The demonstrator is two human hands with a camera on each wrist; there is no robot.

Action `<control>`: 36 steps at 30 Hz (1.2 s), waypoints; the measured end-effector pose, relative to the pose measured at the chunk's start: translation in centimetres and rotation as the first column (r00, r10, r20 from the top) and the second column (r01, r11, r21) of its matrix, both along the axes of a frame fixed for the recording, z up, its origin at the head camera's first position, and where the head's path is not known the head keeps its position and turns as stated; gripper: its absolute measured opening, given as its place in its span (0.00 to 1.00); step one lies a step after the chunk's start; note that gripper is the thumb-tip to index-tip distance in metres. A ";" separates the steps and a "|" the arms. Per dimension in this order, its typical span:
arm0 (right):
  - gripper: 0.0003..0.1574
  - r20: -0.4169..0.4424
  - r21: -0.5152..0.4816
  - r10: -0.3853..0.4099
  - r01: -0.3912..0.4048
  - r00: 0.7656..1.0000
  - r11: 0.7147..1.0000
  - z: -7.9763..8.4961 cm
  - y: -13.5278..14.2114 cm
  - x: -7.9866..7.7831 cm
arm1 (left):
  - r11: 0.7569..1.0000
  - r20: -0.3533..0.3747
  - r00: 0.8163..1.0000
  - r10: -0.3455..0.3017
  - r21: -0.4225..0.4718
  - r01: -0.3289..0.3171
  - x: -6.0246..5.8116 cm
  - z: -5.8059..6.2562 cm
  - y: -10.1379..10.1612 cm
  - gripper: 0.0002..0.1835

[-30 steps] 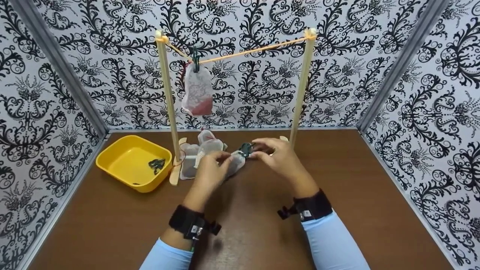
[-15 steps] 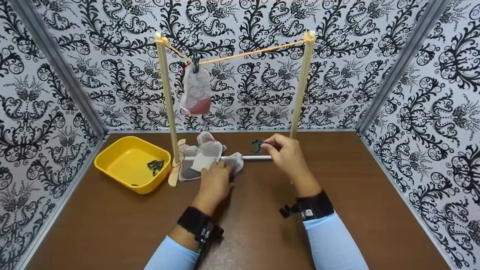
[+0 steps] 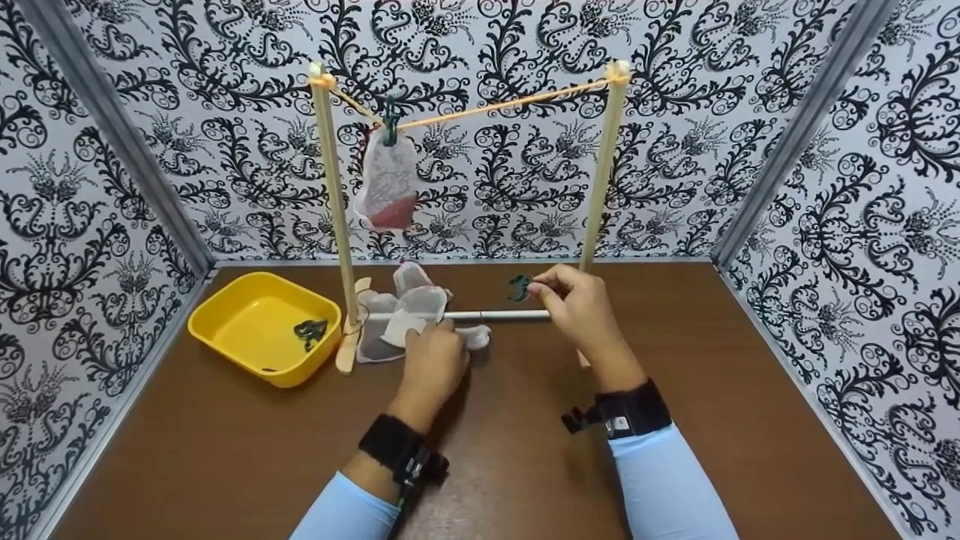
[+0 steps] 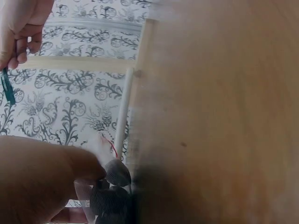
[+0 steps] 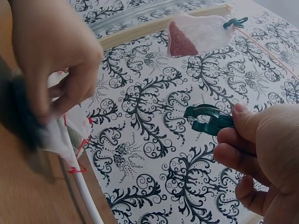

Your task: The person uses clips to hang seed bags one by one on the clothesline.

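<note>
My right hand (image 3: 581, 307) pinches a dark green clothespin (image 5: 210, 119) by its handle end, raised above the table, its jaws pointing left with nothing between them. My left hand (image 3: 436, 358) is low at the table, fingers curled on a small mesh pouch (image 3: 478, 337) whose pale end sticks out on the right; the rest of it is hidden by the hand. Several other mesh pouches (image 3: 420, 304) lie heaped just behind and left of that hand. One pouch with red contents (image 3: 388, 180) hangs from an orange cord (image 3: 510, 107), clipped by another green clothespin (image 3: 390, 124).
Two wooden posts (image 3: 335, 202) carry the cord, and a white rod (image 3: 510, 316) joins them near the table. At the left stands a yellow tray (image 3: 259, 322) with several dark clothespins (image 3: 309, 334) inside. Patterned walls surround the brown table (image 3: 517, 450).
My hands have parted: the right has drawn the clothespin away from the pouch, slightly right and up. My left hand has come down onto the pouch, which now lies lower.
</note>
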State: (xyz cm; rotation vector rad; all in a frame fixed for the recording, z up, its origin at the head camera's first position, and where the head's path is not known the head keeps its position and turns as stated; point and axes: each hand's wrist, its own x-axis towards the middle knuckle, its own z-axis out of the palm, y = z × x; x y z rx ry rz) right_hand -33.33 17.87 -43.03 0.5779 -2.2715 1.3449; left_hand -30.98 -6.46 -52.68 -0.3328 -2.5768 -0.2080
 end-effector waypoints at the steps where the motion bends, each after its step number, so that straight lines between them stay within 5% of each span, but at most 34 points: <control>1: 0.06 0.000 0.003 0.000 0.000 1.000 1.000 0.0 0.1 0.0 | 1.000 -0.029 1.000 0.006 0.011 -0.005 0.0 0.1 -0.1 0.06; 6: 0.06 -0.024 0.013 -0.013 0.013 1.000 1.000 0.0 0.3 -0.2 | 0.996 -0.136 0.990 0.033 0.090 -0.021 -0.3 1.4 -0.9 0.09; 10: 0.05 -0.038 0.013 -0.030 0.030 0.999 0.999 -0.1 0.4 -0.3 | 0.977 -0.142 0.988 0.055 0.213 -0.024 -0.1 3.1 -1.4 0.10; 16: 0.05 -0.016 0.003 -0.031 0.031 0.999 1.000 -0.2 0.5 -0.3 | 0.886 -0.162 0.986 0.033 0.461 0.046 0.7 7.0 -1.8 0.14; 24: 0.06 -0.018 -0.016 -0.039 0.039 0.999 0.999 -0.1 0.7 -0.2 | 0.820 -0.267 0.964 -0.008 0.550 0.159 -0.9 13.6 -2.3 0.17; 36: 0.05 -0.047 -0.061 -0.050 0.047 0.998 0.997 0.1 0.7 -0.3 | 0.676 -0.169 0.986 0.010 0.728 0.118 -3.3 20.4 -2.2 0.15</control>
